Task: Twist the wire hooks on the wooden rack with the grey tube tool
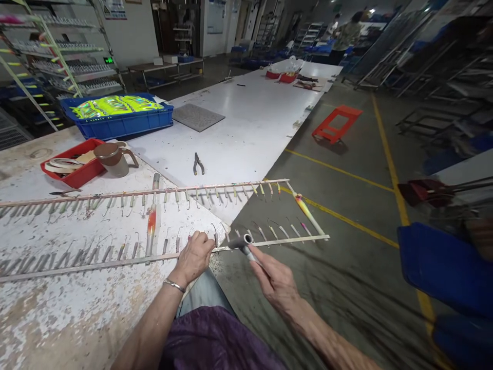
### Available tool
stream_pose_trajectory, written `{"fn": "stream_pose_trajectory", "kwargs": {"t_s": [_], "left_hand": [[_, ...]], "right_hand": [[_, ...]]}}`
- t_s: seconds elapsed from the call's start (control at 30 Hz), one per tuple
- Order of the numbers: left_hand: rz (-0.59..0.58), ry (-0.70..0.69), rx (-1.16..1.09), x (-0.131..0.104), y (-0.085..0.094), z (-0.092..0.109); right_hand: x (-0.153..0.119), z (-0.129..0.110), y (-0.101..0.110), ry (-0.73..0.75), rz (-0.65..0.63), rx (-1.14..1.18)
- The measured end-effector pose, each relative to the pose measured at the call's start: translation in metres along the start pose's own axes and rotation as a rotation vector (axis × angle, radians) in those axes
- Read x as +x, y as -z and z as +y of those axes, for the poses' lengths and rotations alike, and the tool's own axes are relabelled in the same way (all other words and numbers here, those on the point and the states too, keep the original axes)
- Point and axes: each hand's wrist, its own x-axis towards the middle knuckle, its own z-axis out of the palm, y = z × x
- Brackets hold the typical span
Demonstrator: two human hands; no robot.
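Note:
A long ladder-like wooden rack lies across the table corner, its right end jutting past the edge. Rows of small hooked fishing jigs are fixed along both rails. My left hand is closed over the near rail at the table edge; whether its fingertips also pinch a jig is hidden. In my right hand is a hammer, its head close to the near rail, just right of my left hand. I cannot tell whether the head touches the rail. Paint-stained crossbars join the two rails.
Pliers, a brown-lidded mug and a red bin with tape rolls stand beyond the rack. Farther back are a blue crate of yellow-green packets and a grey mat. An orange-red stool stands on the floor at right.

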Motion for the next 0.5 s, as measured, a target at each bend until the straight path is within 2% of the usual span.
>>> {"fn": "stream_pose_trajectory", "kwargs": {"t_s": [0.07,0.23,0.4,0.5], "left_hand": [[0.009,-0.004,-0.007,0.0,0.0,0.0],[0.055,-0.023,-0.048,-0.001,-0.002,-0.003],[0.094,-0.054,-0.179,-0.001,-0.002,-0.006],[0.108,-0.048,-0.231,-0.001,-0.001,-0.006]], "right_hand": [[0.0,0.001,-0.001,-0.006,0.048,-0.004],[-0.004,0.003,-0.007,0.001,-0.102,-0.061],[-0.001,0.001,0.002,-0.015,0.008,0.006],[0.003,-0.004,0.007,-0.002,0.006,-0.011]]}}
